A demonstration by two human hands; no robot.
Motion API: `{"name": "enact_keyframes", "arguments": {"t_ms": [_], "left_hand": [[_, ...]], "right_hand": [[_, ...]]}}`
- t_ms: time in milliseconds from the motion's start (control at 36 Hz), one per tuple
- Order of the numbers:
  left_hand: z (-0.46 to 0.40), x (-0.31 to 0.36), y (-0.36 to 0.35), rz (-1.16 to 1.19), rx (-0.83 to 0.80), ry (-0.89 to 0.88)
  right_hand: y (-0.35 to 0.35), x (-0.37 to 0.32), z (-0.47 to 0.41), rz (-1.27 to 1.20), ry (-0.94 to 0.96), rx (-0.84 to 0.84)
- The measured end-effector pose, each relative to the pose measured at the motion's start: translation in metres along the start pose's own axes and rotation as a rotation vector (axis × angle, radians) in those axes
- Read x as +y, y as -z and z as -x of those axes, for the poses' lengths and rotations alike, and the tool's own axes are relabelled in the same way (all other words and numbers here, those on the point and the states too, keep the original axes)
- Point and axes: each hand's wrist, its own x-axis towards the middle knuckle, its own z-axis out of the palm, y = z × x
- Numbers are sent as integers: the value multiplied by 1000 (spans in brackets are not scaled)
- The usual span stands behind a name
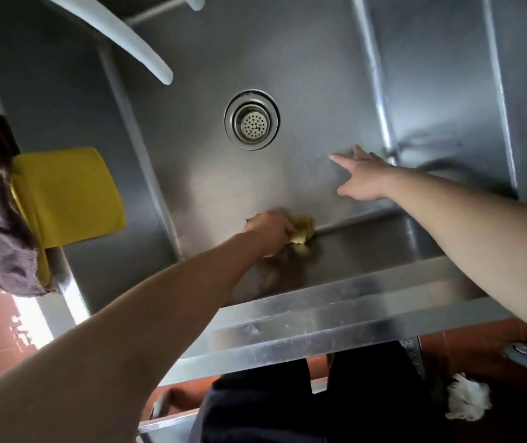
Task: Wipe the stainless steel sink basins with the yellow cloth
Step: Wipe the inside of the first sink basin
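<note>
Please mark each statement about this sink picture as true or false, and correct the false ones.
1. The left hand grips the yellow cloth at the near edge of the basin floor. True.
2. The right hand holds a sponge. False: its fingers are spread and it holds nothing.
3. The drain strainer is covered by the cloth. False: it is uncovered, farther back than both hands.
4. A second yellow cloth hangs over the sink's left wall. True.
5. Water runs from the tap. False: no water is visible.
</note>
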Motion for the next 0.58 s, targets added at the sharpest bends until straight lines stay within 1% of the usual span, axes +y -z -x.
{"name": "enact_keyframes", "arguments": {"t_ms": [111,139,167,194,278,306,361,417,444,472,500,583], "left_hand": [[-10,-13,37,339,-303,83],[-9,-16,50,437,-329,112],[-10,-21,60,531,-270,133],[-14,-28,70,625,-141,150],[-27,-46,102,910,374,232],[-32,-52,113,958,549,253],[-41,-63,136,964,883,276],[-50,-71,159,912,1144,333],[-56,-73,169,869,1219,357],[-62,-76,178,825,1237,370],[-68,-76,185,776,1220,373],[-93,-81,190,621,1039,388]], "right_hand": [[-3,5,-1,-13,23,11],[-4,6,-3,-16,31,14],[-5,7,-5,-18,41,14],[-5,7,-8,-24,48,13],[-6,7,-16,-36,51,25],[-6,8,-17,-38,51,24],[-5,7,-18,-46,54,26],[-4,7,-17,-60,54,32],[-4,7,-16,-66,52,36],[-4,7,-16,-73,52,39],[-4,8,-14,-78,54,46],[-2,9,-11,-97,45,66]]}}
